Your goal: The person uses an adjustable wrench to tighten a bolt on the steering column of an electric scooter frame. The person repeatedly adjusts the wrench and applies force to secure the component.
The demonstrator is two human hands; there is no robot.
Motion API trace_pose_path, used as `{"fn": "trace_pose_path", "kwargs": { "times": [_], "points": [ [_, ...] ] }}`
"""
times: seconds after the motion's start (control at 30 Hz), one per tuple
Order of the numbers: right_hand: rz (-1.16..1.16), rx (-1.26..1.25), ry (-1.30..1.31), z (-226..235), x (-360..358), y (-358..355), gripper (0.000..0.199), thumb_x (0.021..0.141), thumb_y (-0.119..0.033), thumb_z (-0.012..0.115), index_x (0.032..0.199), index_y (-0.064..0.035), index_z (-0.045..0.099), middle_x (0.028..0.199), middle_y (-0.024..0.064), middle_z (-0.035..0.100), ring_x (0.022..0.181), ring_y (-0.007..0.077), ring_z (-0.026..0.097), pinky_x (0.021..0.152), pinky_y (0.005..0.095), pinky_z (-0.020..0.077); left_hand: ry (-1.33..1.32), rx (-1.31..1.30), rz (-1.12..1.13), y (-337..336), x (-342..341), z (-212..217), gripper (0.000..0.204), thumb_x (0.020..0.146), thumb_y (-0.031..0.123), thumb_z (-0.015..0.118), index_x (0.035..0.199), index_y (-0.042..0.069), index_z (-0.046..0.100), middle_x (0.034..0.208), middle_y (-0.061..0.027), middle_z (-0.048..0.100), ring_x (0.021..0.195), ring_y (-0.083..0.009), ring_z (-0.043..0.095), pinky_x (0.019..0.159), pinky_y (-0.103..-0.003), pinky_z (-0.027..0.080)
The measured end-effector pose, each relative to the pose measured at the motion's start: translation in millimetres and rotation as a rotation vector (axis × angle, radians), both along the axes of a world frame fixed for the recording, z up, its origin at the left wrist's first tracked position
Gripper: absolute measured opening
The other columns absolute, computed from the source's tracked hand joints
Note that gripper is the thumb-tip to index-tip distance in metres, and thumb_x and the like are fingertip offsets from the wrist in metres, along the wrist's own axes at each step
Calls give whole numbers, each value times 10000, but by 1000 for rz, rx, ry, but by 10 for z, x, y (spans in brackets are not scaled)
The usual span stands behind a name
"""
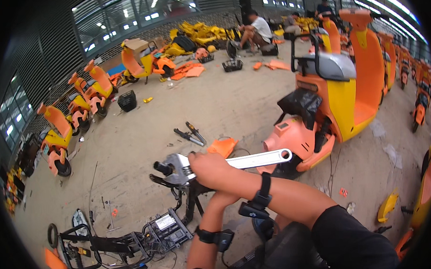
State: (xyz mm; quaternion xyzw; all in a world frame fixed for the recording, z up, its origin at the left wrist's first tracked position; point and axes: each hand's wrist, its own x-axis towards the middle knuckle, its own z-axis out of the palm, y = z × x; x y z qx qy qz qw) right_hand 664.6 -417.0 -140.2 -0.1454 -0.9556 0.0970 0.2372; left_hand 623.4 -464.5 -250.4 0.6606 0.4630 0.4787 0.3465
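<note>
My right hand point(208, 167) grips a large silver adjustable wrench point(255, 159) near its head. The wrench's jaw point(178, 168) sits on a black bolt end point(161, 166) at the top of a stripped black scooter frame point(109, 245). My left forearm rises from the lower edge with a black wrist strap. My left hand point(222, 197) lies under the right forearm by the frame's black stem point(192, 203) and is mostly hidden. A grey box with wiring point(165, 228) sits in the frame below.
An orange and yellow scooter point(341, 85) stands close on the right. Pliers and a screwdriver point(189, 134) and an orange panel point(223, 146) lie on the concrete floor ahead. More scooters point(86, 94) line the left wall beside a black basket point(127, 101). A person point(256, 31) squats at the back.
</note>
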Motion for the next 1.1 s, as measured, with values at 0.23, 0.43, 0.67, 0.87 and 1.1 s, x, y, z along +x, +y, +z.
{"fn": "trace_pose_path", "kwargs": {
  "times": [0.23,0.43,0.67,0.87,1.1],
  "points": [
    [14,-148,-79,-46,10,-3,378,770,-22,649,1108,109,544,941,217,703,872,317,721,698,390,591,653,-362,-244,-395,-18,353,482,927,166,609,1380,43,498,1287,-216,605,1188,-310,589,999,-400,448],
    [16,-191,-90,-35,-16,30,386,765,-59,659,1106,85,550,960,222,701,887,328,721,717,414,590,870,-618,-221,-725,329,1393,359,960,328,575,1151,25,593,902,-233,682,857,-423,654,764,-488,509],
    [-27,-220,-88,109,200,166,335,745,-93,702,1028,28,571,930,223,690,874,395,687,759,462,565,787,-181,81,-924,53,2197,184,951,241,631,1000,66,655,787,-112,668,711,-297,657,645,-371,514],
    [-111,-217,-56,110,412,132,370,718,-116,746,1000,26,554,870,231,682,819,419,671,688,500,542,454,120,673,-1163,-715,2287,154,987,151,594,949,8,637,708,-15,610,666,-89,594,607,-252,462],
    [-258,-367,60,385,393,-19,569,733,-155,755,1245,-6,559,951,228,694,898,410,667,756,459,533,218,456,902,-939,-1193,2225,196,960,185,640,911,-5,633,676,-49,609,601,-97,557,569,-275,446]
  ]
}}
